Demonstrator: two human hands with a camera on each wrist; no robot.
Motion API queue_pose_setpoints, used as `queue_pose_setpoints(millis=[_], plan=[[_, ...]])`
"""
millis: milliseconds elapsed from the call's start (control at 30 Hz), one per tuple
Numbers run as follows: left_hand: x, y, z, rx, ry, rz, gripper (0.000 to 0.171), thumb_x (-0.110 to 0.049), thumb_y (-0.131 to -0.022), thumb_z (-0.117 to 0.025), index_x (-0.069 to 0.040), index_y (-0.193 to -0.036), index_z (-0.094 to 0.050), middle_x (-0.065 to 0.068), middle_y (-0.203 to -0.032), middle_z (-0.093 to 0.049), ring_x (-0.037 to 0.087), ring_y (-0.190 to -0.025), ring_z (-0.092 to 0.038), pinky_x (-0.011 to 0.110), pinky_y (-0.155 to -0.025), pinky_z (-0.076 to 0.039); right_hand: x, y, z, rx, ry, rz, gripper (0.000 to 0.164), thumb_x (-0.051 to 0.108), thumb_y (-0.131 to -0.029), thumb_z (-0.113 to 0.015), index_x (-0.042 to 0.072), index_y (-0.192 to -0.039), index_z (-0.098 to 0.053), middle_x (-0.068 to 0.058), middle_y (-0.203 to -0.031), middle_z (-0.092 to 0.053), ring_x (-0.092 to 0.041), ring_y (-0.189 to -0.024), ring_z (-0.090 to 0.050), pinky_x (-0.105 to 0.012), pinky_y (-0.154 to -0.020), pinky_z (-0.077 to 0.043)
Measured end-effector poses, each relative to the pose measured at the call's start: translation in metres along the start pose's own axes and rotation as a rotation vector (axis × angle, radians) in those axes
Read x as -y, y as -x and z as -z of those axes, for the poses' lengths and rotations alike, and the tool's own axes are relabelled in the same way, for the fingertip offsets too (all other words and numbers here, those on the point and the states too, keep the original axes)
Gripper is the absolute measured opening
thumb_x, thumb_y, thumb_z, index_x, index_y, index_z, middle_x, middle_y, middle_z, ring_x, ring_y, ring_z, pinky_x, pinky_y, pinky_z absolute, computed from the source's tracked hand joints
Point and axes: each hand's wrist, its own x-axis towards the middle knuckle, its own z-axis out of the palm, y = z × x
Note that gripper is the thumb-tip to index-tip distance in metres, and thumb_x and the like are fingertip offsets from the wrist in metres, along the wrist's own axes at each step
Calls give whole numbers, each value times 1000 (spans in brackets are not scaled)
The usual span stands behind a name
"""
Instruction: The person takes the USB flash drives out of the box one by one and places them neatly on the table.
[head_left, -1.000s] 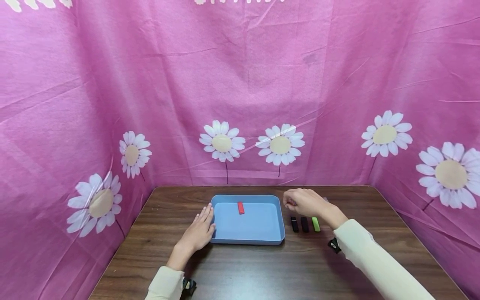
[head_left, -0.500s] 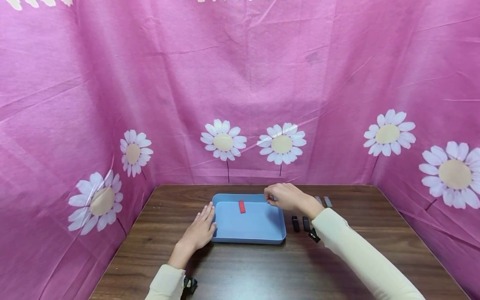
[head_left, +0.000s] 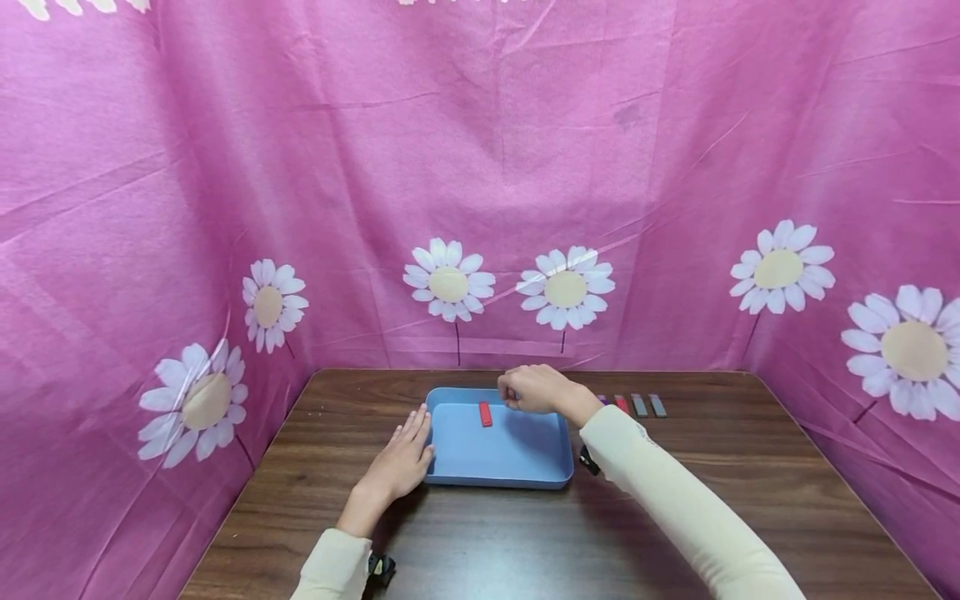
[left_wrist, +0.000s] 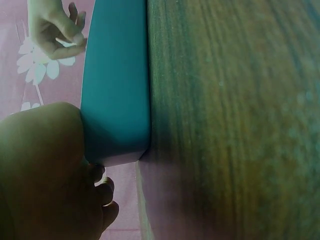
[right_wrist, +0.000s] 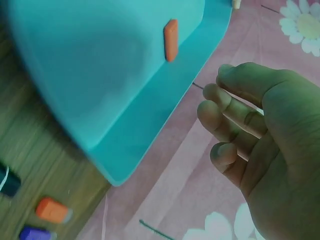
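Note:
A shallow blue tray [head_left: 480, 458] lies on the table with one small red oblong piece [head_left: 486, 414] near its far side. My left hand [head_left: 397, 458] rests along the tray's left rim, fingers straight. Over the far right part of the tray hovers my right hand [head_left: 536, 388], its fingers loosely bent. In the right wrist view nothing shows between the fingers of that hand [right_wrist: 280, 130]. The left wrist view has the left hand [left_wrist: 45, 170] against the tray wall [left_wrist: 117, 75], with the right hand [left_wrist: 55, 30] beyond.
Right of the tray, a row of small pieces holds a purple one [head_left: 602, 401], a red one [head_left: 622, 404] and two grey ones [head_left: 639, 405]. A black piece [right_wrist: 9, 182] shows in the right wrist view. Pink flowered cloth [head_left: 480, 167] hangs around the wooden table [head_left: 495, 542].
My right hand has moved left from the small pieces to over the tray. Its sleeve now hides the black and green pieces. The left hand stays at the rim.

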Motion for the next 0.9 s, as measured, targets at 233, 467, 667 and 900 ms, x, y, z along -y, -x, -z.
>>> queue_pose_setpoints(millis=[233, 467, 667, 900], plan=[[1, 0, -1, 1, 0, 2, 62, -22, -113, -47, 8, -164, -29, 22, -177, -20, 42, -164, -21, 60, -133, -23, 8, -18, -8, 14, 2, -9, 7, 10, -94, -75, 17, -96, -75, 7, -86, -69, -8, -77, -60, -32, -70, -57], [1, -2, 0, 8, -13, 7, 62, -22, -113, -48, 8, -164, -29, 22, -177, -20, 42, -164, -22, 60, -133, -23, 17, -28, -17, 55, -4, -38, 8, 11, -96, -77, 13, -103, -78, 3, -95, -73, -13, -87, -66, -38, -80, -61], [1, -1, 0, 9, -7, 8, 62, -22, -113, -48, 8, -164, -30, 22, -177, -20, 42, -164, -22, 60, -133, -23, 26, -34, -26, 123, 16, -70, 10, 17, -98, -77, 17, -107, -78, 2, -107, -71, -16, -98, -68, -41, -89, -61], [2, -2, -1, 5, -14, 6, 61, -21, -113, -47, 8, -164, -30, 23, -176, -21, 42, -164, -23, 60, -133, -24, 30, -32, -33, 192, 83, -91, 16, 22, -97, -78, 19, -112, -78, 1, -109, -65, -16, -92, -63, -39, -86, -59]])
